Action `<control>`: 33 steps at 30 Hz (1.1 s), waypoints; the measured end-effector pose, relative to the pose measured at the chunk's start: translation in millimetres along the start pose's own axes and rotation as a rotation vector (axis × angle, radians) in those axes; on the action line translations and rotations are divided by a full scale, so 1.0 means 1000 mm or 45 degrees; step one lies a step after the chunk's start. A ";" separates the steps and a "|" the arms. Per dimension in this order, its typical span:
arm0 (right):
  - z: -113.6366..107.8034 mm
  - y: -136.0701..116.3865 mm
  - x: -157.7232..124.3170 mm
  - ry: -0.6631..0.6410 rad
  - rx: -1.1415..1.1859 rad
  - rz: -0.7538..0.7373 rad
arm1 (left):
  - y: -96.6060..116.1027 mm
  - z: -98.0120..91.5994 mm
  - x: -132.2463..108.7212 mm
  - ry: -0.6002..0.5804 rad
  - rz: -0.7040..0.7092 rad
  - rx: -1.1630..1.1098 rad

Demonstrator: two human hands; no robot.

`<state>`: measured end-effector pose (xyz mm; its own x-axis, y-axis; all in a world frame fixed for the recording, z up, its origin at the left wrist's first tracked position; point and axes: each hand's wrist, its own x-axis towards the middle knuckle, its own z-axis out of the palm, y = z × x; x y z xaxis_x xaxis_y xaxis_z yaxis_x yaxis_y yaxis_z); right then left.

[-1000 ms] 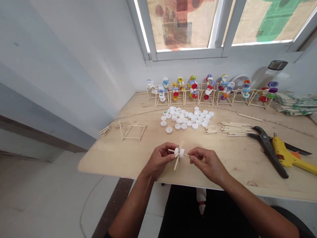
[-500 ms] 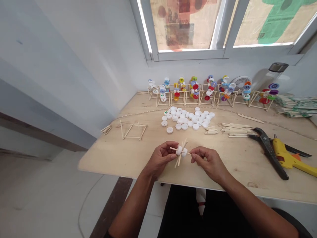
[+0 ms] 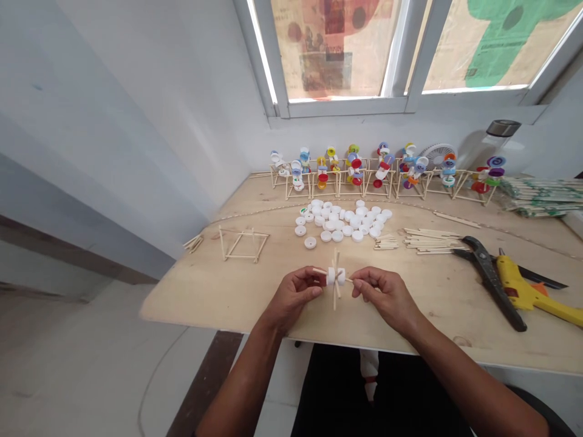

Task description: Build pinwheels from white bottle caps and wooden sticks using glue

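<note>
No word, brand or number can be read anywhere in the view. The printed paper sheets (image 3: 334, 54) covering the window panes carry faint lines of print, too small and washed out to make out. The green printing on the wrappers of the stick bundles (image 3: 542, 197), past the right end of the wooden table (image 3: 228, 291), stays illegible. Marks on the colored bottle caps (image 3: 353, 173) and white bottle caps (image 3: 331, 277) are too small to tell.

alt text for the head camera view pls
A person's left hand and right hand hold a small assembly of white bottle caps on crossed wooden sticks above a wooden table, with loose white caps and a row of colourful cap models beyond.
</note>
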<state>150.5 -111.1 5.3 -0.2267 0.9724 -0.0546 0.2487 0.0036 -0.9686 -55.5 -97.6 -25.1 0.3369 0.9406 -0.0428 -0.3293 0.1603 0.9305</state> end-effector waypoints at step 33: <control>-0.005 0.002 -0.005 -0.076 0.054 0.049 | 0.020 0.004 -0.007 0.344 0.096 0.526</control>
<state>157.1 -114.5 5.2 -0.2739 0.9559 -0.1056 0.2185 -0.0450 -0.9748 -61.2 -102.6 -4.5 0.0673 0.9977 -0.0117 0.0515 0.0082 0.9986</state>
